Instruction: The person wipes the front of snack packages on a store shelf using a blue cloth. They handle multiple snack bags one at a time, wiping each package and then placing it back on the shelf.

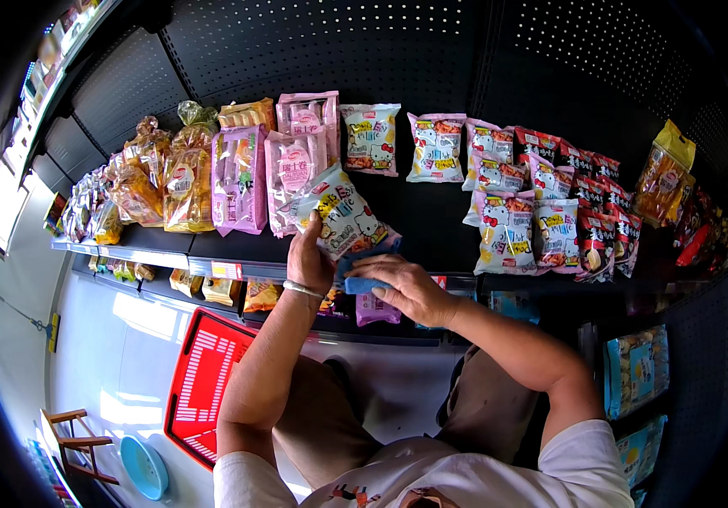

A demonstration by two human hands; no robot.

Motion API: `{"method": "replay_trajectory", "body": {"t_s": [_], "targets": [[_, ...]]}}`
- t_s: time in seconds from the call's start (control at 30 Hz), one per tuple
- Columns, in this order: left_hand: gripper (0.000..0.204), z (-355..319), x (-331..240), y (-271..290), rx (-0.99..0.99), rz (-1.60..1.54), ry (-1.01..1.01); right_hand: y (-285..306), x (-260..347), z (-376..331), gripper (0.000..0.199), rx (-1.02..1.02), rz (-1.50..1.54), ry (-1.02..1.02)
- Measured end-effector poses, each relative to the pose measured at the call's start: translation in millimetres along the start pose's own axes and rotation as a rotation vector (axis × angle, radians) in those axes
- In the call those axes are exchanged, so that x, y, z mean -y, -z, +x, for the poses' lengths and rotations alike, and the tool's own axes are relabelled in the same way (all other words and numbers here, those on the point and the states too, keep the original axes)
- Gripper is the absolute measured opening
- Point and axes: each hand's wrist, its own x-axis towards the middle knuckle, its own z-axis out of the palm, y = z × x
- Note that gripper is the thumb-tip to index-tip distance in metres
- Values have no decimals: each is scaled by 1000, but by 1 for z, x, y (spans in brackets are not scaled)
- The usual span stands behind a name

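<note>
The left hand (309,258) is clamped on a white snack bag (343,212), tilting it up off the shelf (431,229); the right hand (402,288) presses a blue cloth (355,275) flat just beside it. Tipped that far, the bag could slip, or knock over the pink bags (292,173) it touches.

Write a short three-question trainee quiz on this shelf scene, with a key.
1. True or false: the left hand holds a white snack bag tilted above the shelf.
2. What does the right hand rest on?
A. a yellow bag
B. a blue cloth
C. the basket
3. Fill in: the shopping basket on the floor is coloured ____.

Key:
1. True.
2. B: the right hand presses a blue cloth at the shelf's front edge.
3. Red: it lies low on the person's left, near a blue bowl.
</note>
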Motion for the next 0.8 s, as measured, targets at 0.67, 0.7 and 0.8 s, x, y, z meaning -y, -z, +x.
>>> {"method": "replay_trajectory", "body": {"t_s": [0.67, 0.7, 0.8], "targets": [[42, -4, 26, -6, 15, 388, -83, 4, -30, 14, 49, -429, 32, -271], [39, -4, 21, -11, 16, 353, -65, -1, -37, 16, 49, -471, -53, -123], [36, -4, 9, -13, 21, 344, -152, -1, -30, 6, 43, -340, 48, -319]]}}
